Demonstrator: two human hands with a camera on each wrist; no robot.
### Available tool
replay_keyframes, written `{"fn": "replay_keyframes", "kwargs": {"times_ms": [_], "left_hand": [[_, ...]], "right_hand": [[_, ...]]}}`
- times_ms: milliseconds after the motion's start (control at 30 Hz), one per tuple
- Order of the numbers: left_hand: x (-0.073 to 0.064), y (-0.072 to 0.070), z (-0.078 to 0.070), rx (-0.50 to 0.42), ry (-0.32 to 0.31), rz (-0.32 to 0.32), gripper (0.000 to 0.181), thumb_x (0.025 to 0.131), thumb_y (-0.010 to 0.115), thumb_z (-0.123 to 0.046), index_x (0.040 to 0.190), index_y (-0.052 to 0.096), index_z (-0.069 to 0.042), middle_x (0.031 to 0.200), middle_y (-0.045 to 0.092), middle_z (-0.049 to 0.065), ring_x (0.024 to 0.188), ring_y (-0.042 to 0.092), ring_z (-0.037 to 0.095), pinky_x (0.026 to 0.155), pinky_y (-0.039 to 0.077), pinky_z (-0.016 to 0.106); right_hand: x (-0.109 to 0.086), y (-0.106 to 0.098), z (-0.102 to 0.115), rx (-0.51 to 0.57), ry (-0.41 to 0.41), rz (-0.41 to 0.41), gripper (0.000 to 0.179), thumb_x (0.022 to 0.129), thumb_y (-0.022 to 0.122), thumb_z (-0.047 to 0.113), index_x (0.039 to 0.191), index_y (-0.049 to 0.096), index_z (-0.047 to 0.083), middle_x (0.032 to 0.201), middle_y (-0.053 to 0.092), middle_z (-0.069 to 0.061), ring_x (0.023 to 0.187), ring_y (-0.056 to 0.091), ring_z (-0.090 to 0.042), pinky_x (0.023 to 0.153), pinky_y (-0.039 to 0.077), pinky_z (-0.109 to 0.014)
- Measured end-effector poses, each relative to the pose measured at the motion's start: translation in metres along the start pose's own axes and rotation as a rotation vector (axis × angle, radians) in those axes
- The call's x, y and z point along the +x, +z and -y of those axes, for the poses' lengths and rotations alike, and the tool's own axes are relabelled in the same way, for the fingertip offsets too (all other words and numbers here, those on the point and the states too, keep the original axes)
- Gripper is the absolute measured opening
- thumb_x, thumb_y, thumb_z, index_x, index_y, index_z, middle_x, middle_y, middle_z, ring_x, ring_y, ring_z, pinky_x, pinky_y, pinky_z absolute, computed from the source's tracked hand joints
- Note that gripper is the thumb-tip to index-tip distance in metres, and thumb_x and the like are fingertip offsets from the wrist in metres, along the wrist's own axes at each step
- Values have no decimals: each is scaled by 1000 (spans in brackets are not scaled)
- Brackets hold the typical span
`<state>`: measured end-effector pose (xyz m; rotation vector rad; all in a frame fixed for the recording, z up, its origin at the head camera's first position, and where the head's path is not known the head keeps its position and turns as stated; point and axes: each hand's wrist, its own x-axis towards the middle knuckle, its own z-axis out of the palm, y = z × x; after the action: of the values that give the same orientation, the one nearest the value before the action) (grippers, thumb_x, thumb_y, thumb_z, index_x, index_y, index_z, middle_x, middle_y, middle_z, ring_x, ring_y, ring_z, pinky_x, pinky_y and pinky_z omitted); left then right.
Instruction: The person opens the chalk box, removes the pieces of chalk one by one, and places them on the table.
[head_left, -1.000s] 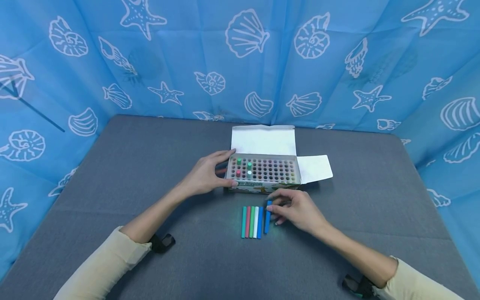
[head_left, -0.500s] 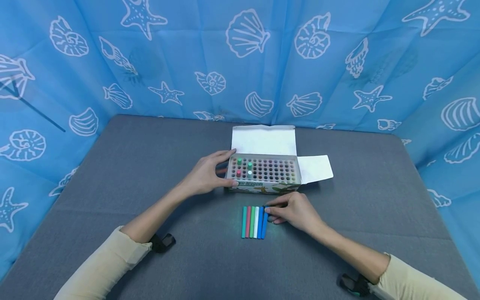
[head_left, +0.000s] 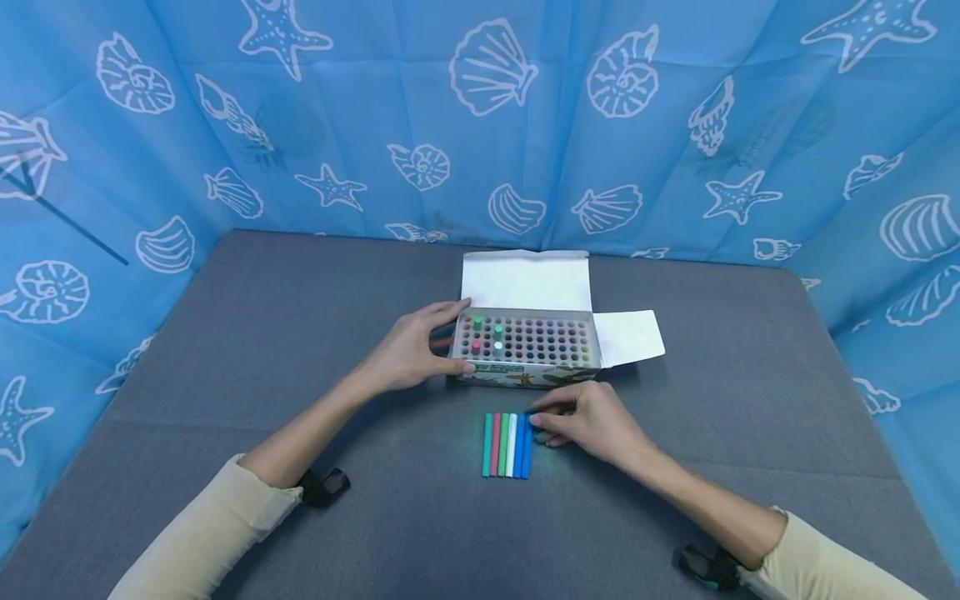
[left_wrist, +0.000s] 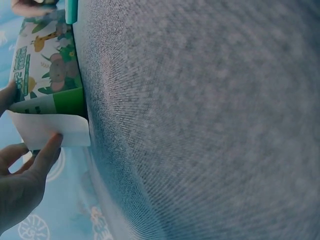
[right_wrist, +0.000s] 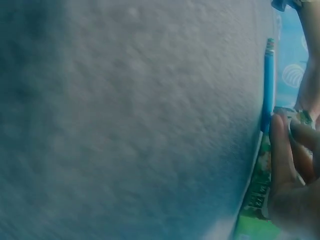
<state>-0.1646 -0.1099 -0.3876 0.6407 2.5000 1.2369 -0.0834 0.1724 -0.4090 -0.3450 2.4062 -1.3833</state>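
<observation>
At the left end of the open chalk box [head_left: 540,377], my left hand [head_left: 408,346] holds the box, thumb on the front and fingers round the back corner. In the left wrist view a finger touches the box's white side flap [left_wrist: 62,131]. My right hand [head_left: 592,421] pinches the upper end of a blue chalk stick [head_left: 527,458] between thumb and fingers. That stick lies at the right end of a row on the table, beside another blue stick [head_left: 518,460], then white [head_left: 511,450], green [head_left: 502,450], red [head_left: 494,450] and teal [head_left: 486,450] ones.
Inside the box is a tray of round holes [head_left: 547,337], with green, red and white stick ends standing up at its left. The box's lid [head_left: 527,279] is folded back, and a flap [head_left: 628,337] sticks out right. A blue shell-print curtain [head_left: 420,100] hangs behind the grey table [head_left: 315,283].
My right hand has brought the blue chalk stick left and down, from apart and slightly tilted to lined up against the row. My left hand and the box have stayed put.
</observation>
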Motion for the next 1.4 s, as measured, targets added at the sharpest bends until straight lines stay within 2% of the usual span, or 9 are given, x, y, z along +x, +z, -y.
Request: {"fn": "replay_keyframes", "kwargs": {"times_ms": [300, 400, 533, 733, 933, 1200, 1400], "left_hand": [[-1, 0, 2, 8, 5, -4, 92, 82, 84, -23, 157, 31, -20, 157, 32, 14, 122, 58, 37, 93, 56, 37], [-1, 0, 2, 4, 7, -4, 91, 82, 84, -22, 157, 31, -20, 157, 32, 15, 122, 58, 37, 94, 56, 37], [-1, 0, 2, 1, 7, -4, 92, 82, 84, -23, 157, 31, -20, 157, 32, 15, 122, 58, 37, 94, 56, 37], [-1, 0, 2, -2, 4, 1, 92, 82, 84, -23, 157, 31, -21, 157, 32, 15, 122, 58, 37, 94, 56, 37], [0, 1, 5, 10, 1, 0, 92, 82, 84, -24, 157, 30, -21, 157, 32, 14, 123, 58, 36, 94, 56, 37], [1, 0, 4, 5, 5, 2, 93, 82, 84, -23, 157, 30, -21, 156, 33, 15, 124, 56, 36, 96, 55, 36], [2, 0, 3, -19, 6, 1, 94, 81, 85, -20, 157, 30, -20, 155, 34, 15, 128, 53, 36, 99, 53, 36]], "right_hand": [[5, -12, 19, -82, -196, 20, 16, 90, 74, 13, 103, 76, 5, 82, 73, 2, 70, 70, -12, 60, 59, -27], [8, -18, 27, -98, -253, 4, 15, 90, 75, 11, 103, 76, 5, 85, 73, 1, 71, 69, -9, 62, 59, -26], [14, -24, 39, -132, -289, -35, 14, 89, 76, 9, 102, 77, 7, 84, 72, 3, 70, 67, -9, 61, 58, -26], [26, -30, 52, -169, -318, -85, 17, 88, 76, 9, 105, 77, 8, 85, 72, 3, 72, 67, -8, 62, 57, -26], [42, -29, 54, -159, -350, -114, 18, 90, 75, 10, 107, 76, 7, 91, 73, 0, 78, 67, -9, 68, 58, -28], [58, -27, 52, -175, -289, -136, 20, 89, 76, 13, 109, 76, 9, 94, 74, -1, 82, 69, -11, 72, 59, -30], [66, -26, 49, -191, -268, -106, 21, 89, 75, 11, 110, 76, 7, 95, 75, -4, 86, 71, -15, 75, 60, -33]]}}
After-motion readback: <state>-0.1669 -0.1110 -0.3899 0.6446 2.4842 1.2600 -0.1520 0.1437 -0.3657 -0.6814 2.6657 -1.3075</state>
